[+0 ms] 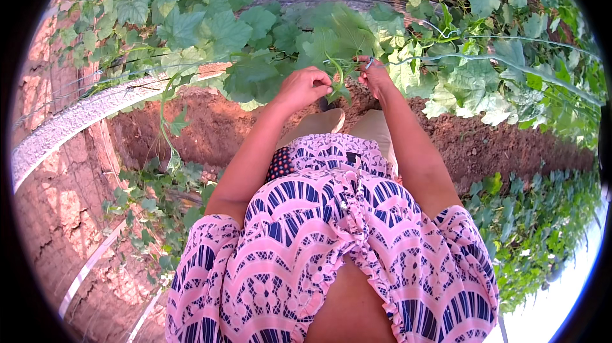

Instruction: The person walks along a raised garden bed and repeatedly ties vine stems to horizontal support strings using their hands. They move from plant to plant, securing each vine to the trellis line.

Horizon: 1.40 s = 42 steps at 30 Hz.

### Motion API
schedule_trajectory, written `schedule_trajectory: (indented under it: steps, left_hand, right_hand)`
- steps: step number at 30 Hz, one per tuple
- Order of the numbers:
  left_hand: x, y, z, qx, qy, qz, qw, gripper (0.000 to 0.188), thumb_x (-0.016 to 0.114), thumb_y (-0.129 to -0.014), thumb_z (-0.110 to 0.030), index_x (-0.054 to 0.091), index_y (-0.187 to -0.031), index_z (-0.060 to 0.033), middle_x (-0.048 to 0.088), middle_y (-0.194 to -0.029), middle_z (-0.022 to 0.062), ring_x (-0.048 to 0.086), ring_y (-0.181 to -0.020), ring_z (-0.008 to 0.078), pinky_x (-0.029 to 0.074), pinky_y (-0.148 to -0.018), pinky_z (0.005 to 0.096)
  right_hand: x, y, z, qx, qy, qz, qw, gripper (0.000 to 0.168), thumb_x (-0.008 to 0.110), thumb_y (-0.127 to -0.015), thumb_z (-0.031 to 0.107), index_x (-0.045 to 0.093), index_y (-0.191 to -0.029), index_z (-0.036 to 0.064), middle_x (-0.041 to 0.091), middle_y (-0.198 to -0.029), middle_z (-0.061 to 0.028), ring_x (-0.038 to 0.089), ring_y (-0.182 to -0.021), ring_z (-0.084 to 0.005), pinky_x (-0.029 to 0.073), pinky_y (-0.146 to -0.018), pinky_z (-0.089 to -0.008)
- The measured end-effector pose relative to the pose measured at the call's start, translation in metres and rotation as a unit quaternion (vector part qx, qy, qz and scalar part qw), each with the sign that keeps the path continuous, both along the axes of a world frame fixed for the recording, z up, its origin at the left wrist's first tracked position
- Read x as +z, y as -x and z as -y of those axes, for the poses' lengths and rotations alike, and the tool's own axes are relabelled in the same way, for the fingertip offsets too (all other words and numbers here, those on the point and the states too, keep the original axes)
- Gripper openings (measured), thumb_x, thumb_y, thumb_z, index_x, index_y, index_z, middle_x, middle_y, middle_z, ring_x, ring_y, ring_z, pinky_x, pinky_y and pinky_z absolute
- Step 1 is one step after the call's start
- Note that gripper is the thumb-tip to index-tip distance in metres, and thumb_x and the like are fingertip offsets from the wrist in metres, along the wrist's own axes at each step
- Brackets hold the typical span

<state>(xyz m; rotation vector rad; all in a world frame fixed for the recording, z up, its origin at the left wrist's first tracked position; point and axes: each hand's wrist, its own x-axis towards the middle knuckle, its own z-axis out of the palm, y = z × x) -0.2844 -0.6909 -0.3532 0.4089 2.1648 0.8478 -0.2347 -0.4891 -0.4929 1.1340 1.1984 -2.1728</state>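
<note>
My left hand [306, 85] is bent at the fingers, its thumb and fingertips against a thin green vine shoot [340, 71] with curling tendrils. Just right of it, my right hand [377, 77] pinches a piece of pale blue twine [369, 62] close to the same shoot. A support line of light blue string [449, 56] runs off to the right from beside that hand. Broad lobed vine leaves [339, 32] hang just beyond both hands, some of them blurred. The exact contact under the left fingertips is hidden.
A pale curved post [91, 113] crosses at left, with thin wires near it. Bare reddish soil [478, 151] lies around my legs. More vines [535, 228] grow behind at right, and a loose shoot [165, 118] dangles at left. A cracked earthen wall [62, 209] stands at far left.
</note>
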Motion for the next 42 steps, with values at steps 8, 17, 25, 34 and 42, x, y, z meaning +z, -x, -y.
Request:
schedule_trajectory:
  steps: [8,17,25,34,42]
  left_hand:
    - [0.002,0.0,-0.019,-0.052,-0.001,-0.073,0.996,0.02,0.063,-0.073,-0.024,0.065,-0.085,-0.0084,0.061,-0.088,0.0051,0.06,-0.082,0.0224,0.046,-0.072,0.0324]
    - [-0.009,-0.001,-0.027,-0.051,-0.054,-0.089,0.993,0.019,0.062,-0.068,-0.024,0.064,-0.079,-0.0089,0.061,-0.085,0.0059,0.059,-0.078,0.0262,0.046,-0.067,0.0359]
    - [-0.012,0.002,-0.024,-0.062,-0.06,-0.077,0.993,0.019,0.061,-0.068,-0.023,0.063,-0.079,-0.0078,0.06,-0.084,0.0071,0.059,-0.077,0.0272,0.046,-0.067,0.0366]
    - [-0.011,0.006,-0.021,-0.088,-0.044,-0.13,0.987,0.018,0.061,-0.068,-0.022,0.063,-0.078,-0.0077,0.06,-0.083,0.0076,0.059,-0.077,0.028,0.046,-0.066,0.0384]
    - [-0.02,0.014,-0.018,0.065,-0.134,-0.044,0.988,0.021,0.056,-0.075,-0.022,0.064,-0.089,-0.0082,0.061,-0.086,0.0051,0.06,-0.077,0.0224,0.046,-0.066,0.0344]
  right_hand:
    - [-0.006,-0.011,-0.008,0.015,-0.101,0.016,0.995,0.036,0.052,-0.075,0.001,0.055,-0.111,0.007,0.048,-0.062,0.0033,0.043,-0.049,-0.0058,0.043,-0.048,-0.0212]
    - [0.004,-0.013,-0.011,0.032,-0.088,0.007,0.996,0.041,0.051,-0.077,0.002,0.052,-0.118,0.002,0.057,-0.077,-0.008,0.046,-0.054,-0.0108,0.044,-0.046,-0.0242]
    - [0.011,-0.019,-0.007,0.145,-0.26,-0.028,0.954,0.049,0.055,-0.08,0.01,0.046,-0.128,0.005,0.061,-0.107,-0.0145,0.055,-0.065,-0.0131,0.047,-0.058,-0.026]
    - [0.141,-0.007,0.003,0.117,-0.074,-0.118,0.983,0.033,0.054,-0.09,0.036,0.062,-0.096,0.004,0.062,-0.082,-0.0011,0.043,-0.057,-0.0055,0.034,-0.052,-0.02]
    - [0.154,0.0,0.004,0.096,-0.014,-0.202,0.975,0.022,0.053,-0.092,0.026,0.062,-0.096,0.007,0.061,-0.079,0.0015,0.045,-0.06,-0.0029,0.038,-0.056,-0.018]
